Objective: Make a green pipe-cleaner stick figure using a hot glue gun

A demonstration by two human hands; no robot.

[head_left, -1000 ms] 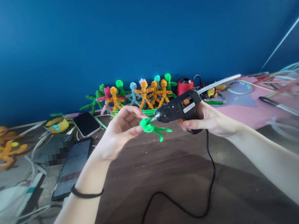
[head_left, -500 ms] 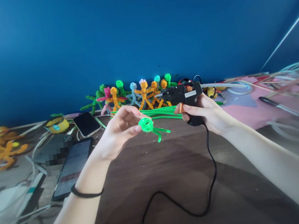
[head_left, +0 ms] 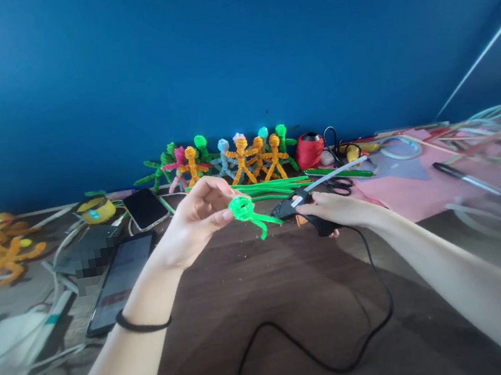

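Note:
Between the fingertips of my left hand (head_left: 199, 221) is a small green pipe-cleaner piece (head_left: 242, 209), a wound round part with two loose ends pointing down and right. My right hand (head_left: 330, 208) is wrapped round a black hot glue gun (head_left: 288, 208), low over the tabletop, its nozzle toward the green piece. A translucent glue stick (head_left: 336, 172) sticks out of the gun's back, and its black cord (head_left: 386, 293) trails over the table. Behind both hands lies a bundle of green pipe cleaners (head_left: 270, 189).
Several pipe-cleaner figures (head_left: 243, 157) stand along the blue wall. Black-handled scissors (head_left: 340, 186) and pink sheets (head_left: 402, 185) lie on the right. Two phones, a white-screened one (head_left: 125, 283) and a dark one (head_left: 145, 208), lie left, beyond them orange figures (head_left: 9, 254).
My right hand has lowered the glue gun toward the table and tilted it, uncovering a red object and scissors behind. My left hand with the green piece has barely shifted.

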